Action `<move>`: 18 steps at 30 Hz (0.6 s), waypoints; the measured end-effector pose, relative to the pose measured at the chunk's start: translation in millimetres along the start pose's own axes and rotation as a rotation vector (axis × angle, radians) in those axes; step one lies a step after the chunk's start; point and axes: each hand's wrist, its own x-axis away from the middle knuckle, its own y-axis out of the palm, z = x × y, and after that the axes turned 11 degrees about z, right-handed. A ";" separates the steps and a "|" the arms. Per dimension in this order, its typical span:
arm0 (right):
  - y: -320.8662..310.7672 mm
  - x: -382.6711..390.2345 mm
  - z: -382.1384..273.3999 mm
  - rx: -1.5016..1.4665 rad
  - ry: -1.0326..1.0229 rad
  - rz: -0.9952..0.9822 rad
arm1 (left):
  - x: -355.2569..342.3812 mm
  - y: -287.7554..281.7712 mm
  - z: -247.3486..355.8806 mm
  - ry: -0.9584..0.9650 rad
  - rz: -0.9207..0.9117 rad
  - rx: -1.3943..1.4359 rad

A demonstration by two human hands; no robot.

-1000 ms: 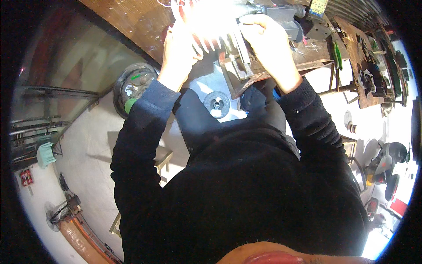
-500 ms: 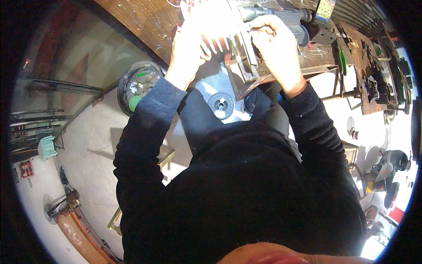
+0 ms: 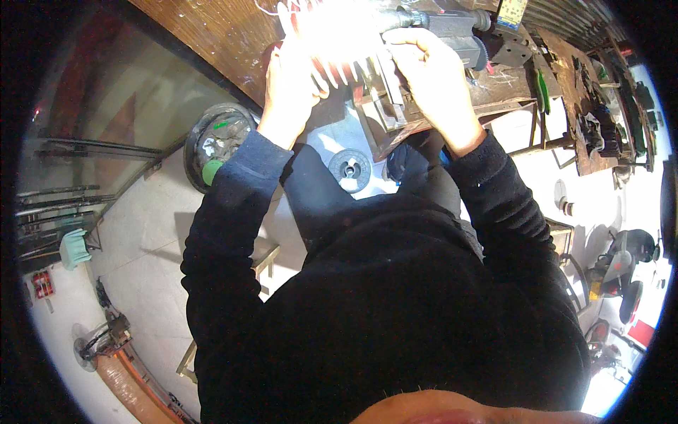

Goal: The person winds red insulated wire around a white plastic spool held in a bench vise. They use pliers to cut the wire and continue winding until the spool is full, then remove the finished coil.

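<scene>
Strong glare washes out a reddish, ribbed object [image 3: 337, 69] at the top middle; its kind cannot be made out. My left hand [image 3: 291, 88] curls against its left side, fingers closed, some lost in the brightness. On the other side, my right hand [image 3: 436, 81] has thumb and fingers pinched together beside an upright metal bar [image 3: 390, 81]. Whatever lies between those fingertips is hidden. Just beyond my right hand, a dark grey cylindrical tool or machine part [image 3: 452, 32] lies on the wooden workbench [image 3: 494, 92].
A black bucket [image 3: 189, 152] with scraps and a green lid stands left of my legs. Between my feet lies a round dark disc [image 3: 350, 172]. Green-handled pliers or a similar tool [image 3: 542, 92] rest at the bench's right. A small stool [image 3: 265, 256] is beside my left leg.
The view has shifted slightly. Both hands remain near the ribbed object, and my right hand's fingers have moved a little closer to the metal bar's top.
</scene>
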 end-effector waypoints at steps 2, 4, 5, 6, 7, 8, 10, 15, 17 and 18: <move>1.7 2.1 -1.6 -0.102 0.148 0.049 | 2.7 10.6 1.8 0.028 0.022 0.020; 1.5 3.2 -5.3 -0.077 0.090 0.060 | 4.2 15.5 4.7 -0.021 0.097 -0.012; 0.9 3.0 -7.3 -0.051 0.065 0.079 | 4.4 15.0 6.4 -0.013 0.069 -0.020; 0.2 2.4 -9.4 -0.016 0.090 0.061 | 4.5 14.1 7.4 -0.022 0.054 -0.050; -0.3 1.1 -10.9 0.025 0.107 0.062 | 3.9 10.6 9.1 -0.020 0.015 -0.077; -1.0 -0.5 -12.0 0.051 0.066 0.066 | 3.3 8.8 8.8 -0.027 0.002 -0.083; -2.4 -4.5 -12.6 0.110 0.059 0.034 | 1.3 5.4 6.6 -0.048 0.004 -0.071; 0.5 -6.3 -11.3 0.064 -0.023 0.016 | -4.8 8.6 -1.7 0.128 0.011 -0.175; 3.4 -2.2 -12.0 -0.216 0.069 0.036 | -5.4 11.8 -1.4 0.016 0.139 -0.167; 4.0 -0.6 -12.2 -0.218 0.086 0.063 | -5.3 15.5 -1.5 -0.031 0.148 -0.136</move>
